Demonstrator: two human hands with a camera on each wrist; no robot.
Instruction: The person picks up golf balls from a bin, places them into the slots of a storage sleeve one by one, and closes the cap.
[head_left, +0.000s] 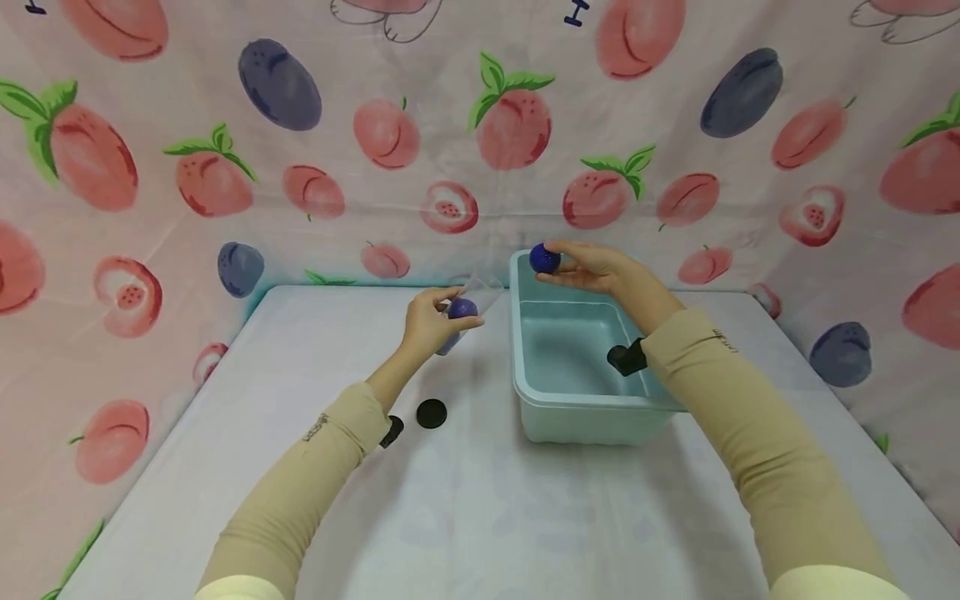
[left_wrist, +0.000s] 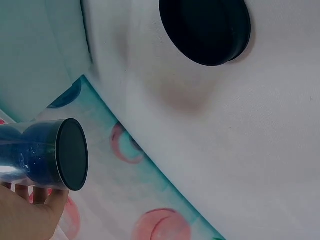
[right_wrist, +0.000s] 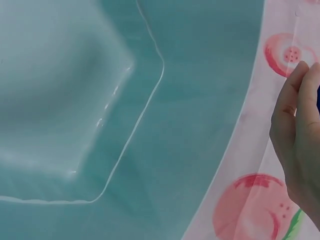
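Note:
My left hand [head_left: 426, 325] grips a clear plastic tube [head_left: 484, 292], tilted with its upper end toward the basin. Inside it sit blue balls [head_left: 462, 309]; the left wrist view shows a dark cap [left_wrist: 73, 155] on the tube's lower end. My right hand [head_left: 588, 268] pinches a dark blue ball [head_left: 544, 258] between thumb and fingers, over the far rim of the light blue-green basin [head_left: 528, 387] and to the right of the tube. In the right wrist view that ball is almost wholly out of frame. A round black lid [head_left: 431, 413] lies on the table below my left hand.
The basin stands right of centre on the white-covered table [head_left: 480, 517], near the fruit-print cloth [head_left: 450, 125] hanging behind. Its walls rise well above the tabletop. Small black devices sit on both wrists, the right one [head_left: 627, 358] overlapping the basin in the head view.

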